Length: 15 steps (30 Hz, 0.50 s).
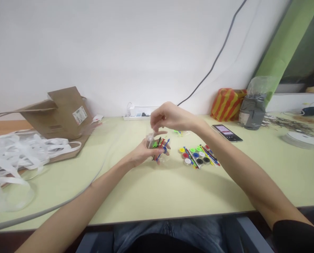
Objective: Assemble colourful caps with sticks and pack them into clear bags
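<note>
My left hand (146, 151) is curled around a small clear plastic bag (150, 140) with several coloured plastic sticks (161, 147) poking out, blue, red, green and black. My right hand (170, 117) hovers just above it, fingers pinched at the bag's top edge. Both hands are held a little above the pale green table (151, 189). To the right lies a small pile of coloured round discs and sticks (197, 156). Another clear packet with green pieces (179, 133) lies behind my right hand.
A torn cardboard box (59, 112) and a heap of white plastic strips (17, 154) fill the left. A white power strip (139, 112) sits at the wall. A phone (227, 133), a striped bag (227, 103) and a grey plastic-wrapped bundle (253, 109) stand at the right.
</note>
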Each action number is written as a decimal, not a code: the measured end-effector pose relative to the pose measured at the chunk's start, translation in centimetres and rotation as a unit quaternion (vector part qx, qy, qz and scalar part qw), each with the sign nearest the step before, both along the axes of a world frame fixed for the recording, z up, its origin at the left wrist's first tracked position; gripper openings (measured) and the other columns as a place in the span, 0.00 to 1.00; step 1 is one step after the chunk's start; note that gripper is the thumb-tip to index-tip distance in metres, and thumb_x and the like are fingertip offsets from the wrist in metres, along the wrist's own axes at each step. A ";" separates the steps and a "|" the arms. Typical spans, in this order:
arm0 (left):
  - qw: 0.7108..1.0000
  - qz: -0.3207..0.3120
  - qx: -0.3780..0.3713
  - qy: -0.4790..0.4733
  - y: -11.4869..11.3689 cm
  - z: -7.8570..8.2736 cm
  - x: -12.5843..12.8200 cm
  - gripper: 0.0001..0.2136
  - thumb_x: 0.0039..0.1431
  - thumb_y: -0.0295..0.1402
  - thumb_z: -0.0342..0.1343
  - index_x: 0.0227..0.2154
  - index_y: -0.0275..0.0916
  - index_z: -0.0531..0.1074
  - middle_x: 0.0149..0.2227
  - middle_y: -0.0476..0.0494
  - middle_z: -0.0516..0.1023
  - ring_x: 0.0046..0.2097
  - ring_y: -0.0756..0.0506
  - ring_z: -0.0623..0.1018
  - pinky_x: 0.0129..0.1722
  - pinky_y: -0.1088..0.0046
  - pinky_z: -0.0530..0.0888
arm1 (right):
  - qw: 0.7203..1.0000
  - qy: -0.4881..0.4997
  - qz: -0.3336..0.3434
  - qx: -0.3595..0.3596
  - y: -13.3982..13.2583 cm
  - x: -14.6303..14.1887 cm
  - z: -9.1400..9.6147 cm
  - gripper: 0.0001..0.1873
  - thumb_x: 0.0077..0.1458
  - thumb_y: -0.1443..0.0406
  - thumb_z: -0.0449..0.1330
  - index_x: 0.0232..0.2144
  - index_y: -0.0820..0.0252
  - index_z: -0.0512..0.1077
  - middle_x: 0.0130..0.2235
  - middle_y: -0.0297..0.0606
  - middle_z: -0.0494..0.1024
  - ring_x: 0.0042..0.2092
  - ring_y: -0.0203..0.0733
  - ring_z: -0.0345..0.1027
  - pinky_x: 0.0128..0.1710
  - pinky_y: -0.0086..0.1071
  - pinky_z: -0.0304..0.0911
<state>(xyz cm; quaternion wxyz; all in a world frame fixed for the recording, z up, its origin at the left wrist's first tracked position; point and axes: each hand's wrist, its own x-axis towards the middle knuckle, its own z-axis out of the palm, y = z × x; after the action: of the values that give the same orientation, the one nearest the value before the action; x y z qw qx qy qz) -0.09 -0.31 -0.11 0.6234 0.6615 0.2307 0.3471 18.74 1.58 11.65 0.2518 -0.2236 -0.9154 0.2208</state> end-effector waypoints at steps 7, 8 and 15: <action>0.998 0.062 0.004 -0.013 0.5 -0.2 0.0 0.24 0.53 0.36 0.68 0.51 0.42 0.69 0.43 0.38 0.79 0.42 0.37 0.82 0.26 0.70 0.77 | 0.992 0.016 -0.040 0.115 0.8 -1.4 -1.4 0.10 0.62 0.66 0.58 0.34 0.61 0.79 0.35 0.38 0.81 0.37 0.39 0.71 0.38 0.32 0.63; 0.995 0.091 0.006 -0.027 0.8 -0.2 0.0 0.25 0.52 0.36 0.69 0.52 0.43 0.68 0.43 0.39 0.79 0.42 0.37 0.82 0.27 0.70 0.77 | 0.983 0.042 -0.091 0.155 1.0 -1.4 -1.4 0.11 0.64 0.64 0.56 0.37 0.60 0.78 0.38 0.40 0.81 0.40 0.41 0.71 0.41 0.34 0.63; 0.954 0.247 0.001 -0.171 2.6 -0.3 -0.7 0.31 0.46 0.30 0.71 0.53 0.47 0.65 0.52 0.44 0.77 0.55 0.41 0.76 0.47 0.61 0.78 | 0.950 -0.147 -0.243 0.128 2.6 0.0 -2.0 0.14 0.65 0.63 0.53 0.41 0.62 0.77 0.40 0.44 0.81 0.39 0.43 0.70 0.40 0.34 0.62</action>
<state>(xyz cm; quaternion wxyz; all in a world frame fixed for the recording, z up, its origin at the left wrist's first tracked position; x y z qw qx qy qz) -0.82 2.24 -0.43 0.5479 0.5148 0.2767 0.5986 18.74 4.14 9.68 0.1873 -0.4350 -0.8807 -0.0008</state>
